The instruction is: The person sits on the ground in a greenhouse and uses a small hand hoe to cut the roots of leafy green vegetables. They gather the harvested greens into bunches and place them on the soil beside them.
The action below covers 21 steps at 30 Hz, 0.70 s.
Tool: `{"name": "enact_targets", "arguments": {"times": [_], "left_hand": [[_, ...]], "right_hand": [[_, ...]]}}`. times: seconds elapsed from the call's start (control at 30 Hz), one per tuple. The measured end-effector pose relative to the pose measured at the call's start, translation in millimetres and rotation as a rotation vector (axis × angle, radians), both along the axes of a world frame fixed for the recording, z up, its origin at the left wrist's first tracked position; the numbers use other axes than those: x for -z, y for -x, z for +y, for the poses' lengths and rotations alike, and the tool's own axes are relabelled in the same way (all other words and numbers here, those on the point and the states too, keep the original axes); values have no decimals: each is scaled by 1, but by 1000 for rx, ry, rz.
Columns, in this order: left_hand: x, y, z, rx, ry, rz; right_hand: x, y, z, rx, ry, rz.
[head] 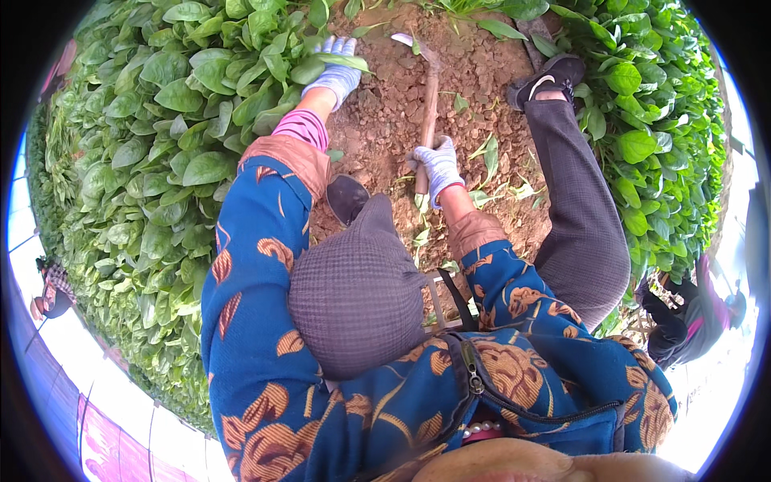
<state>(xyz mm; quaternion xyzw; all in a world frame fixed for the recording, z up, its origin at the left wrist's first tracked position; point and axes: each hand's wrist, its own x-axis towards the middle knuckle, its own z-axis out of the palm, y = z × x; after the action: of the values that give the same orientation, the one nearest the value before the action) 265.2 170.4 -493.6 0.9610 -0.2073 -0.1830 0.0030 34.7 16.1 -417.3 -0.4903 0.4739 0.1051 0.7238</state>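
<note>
My right hand (441, 164), in a pale knitted glove, is closed around the wooden handle of a small sickle (430, 99). The sickle lies over the soil with its curved metal blade (405, 40) pointing left at the far end. My left hand (339, 73), gloved alike, reaches to the edge of the leafy green plants (199, 90), which look like spinach. One leaf (343, 62) crosses the back of this hand. Its fingers stretch forward; leaves hide the thumb, and whether it grips a stem is not visible.
Brown crumbly soil (385, 120) with loose leaves (491, 158) runs between the plants. More leafy plants (638, 144) grow on the right beside my shoe (551, 81). A slatted frame (435, 301) shows beneath me. Other people (686, 319) crouch at the right rim and the left rim (54, 292).
</note>
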Motion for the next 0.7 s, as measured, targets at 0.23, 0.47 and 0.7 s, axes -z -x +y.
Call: {"name": "enact_targets", "arguments": {"times": [0.23, 0.47, 0.7], "left_hand": [[-44, -51, 22, 156, -577, -88], [-63, -70, 66, 1, -544, -27], [-57, -74, 74, -13, -577, -119]], "right_hand": [[7, -36, 19, -591, 626, -30], [17, -66, 30, -613, 299, 55], [37, -107, 58, -788, 483, -83]]}}
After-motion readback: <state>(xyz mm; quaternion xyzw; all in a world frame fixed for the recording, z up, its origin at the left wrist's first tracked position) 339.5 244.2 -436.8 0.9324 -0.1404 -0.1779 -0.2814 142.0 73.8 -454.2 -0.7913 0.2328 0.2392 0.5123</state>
